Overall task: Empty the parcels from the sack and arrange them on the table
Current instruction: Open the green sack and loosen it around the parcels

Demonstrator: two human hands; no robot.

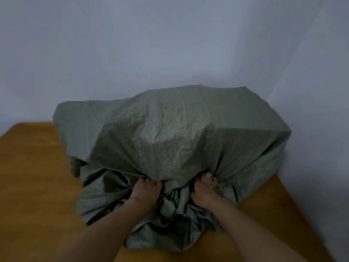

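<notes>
A big grey-green woven sack [170, 133] lies bulging on the wooden table [34, 176], its bunched mouth turned toward me. Angular lumps press out under the fabric; the parcels themselves are hidden inside. My left hand [145, 191] grips the upper edge of the sack's mouth, fingers curled into the cloth. My right hand [204, 190] clutches the same edge a little to the right, beside a frayed bit of string. Crumpled loose fabric spills below both wrists toward the near table edge.
A plain pale wall [170, 44] stands right behind the sack, with a corner at the right. Bare orange-brown tabletop shows to the left of the sack and in a narrower strip at the right [294, 214].
</notes>
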